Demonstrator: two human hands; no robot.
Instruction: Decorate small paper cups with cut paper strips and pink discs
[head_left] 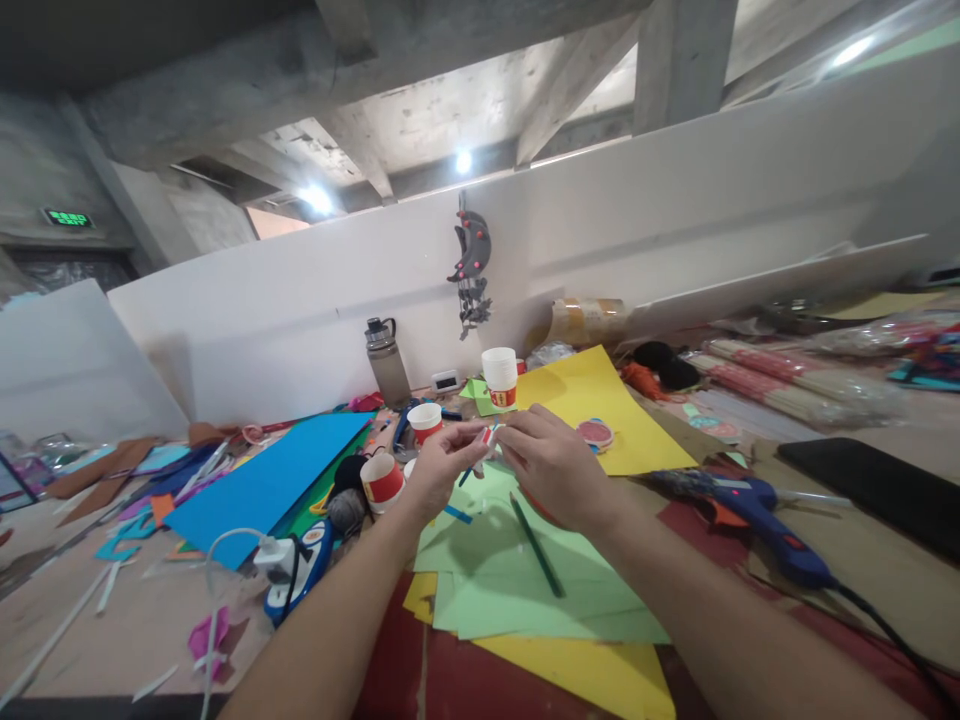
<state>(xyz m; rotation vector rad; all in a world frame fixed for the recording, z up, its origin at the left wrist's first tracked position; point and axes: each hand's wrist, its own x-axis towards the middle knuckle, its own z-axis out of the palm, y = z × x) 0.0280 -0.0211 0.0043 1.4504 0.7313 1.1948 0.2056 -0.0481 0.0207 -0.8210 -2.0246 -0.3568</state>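
Observation:
My left hand (442,462) and my right hand (555,462) meet above the table's middle, both pinching a small red-and-white paper piece (489,436) between their fingertips. Under them lie light green paper sheets (517,590) with a dark green pencil (537,545) on top. Just left of my left hand stand two red-and-white paper cups (382,480), the farther one (425,420) upright. A stack of white cups (500,376) stands behind the hands.
A blue glue gun (757,510) with a black cord lies at the right. Yellow paper (600,405), a blue sheet (262,485), a grey bottle (387,362), a white charger (274,555) and paper scraps cover the table. White boards stand behind.

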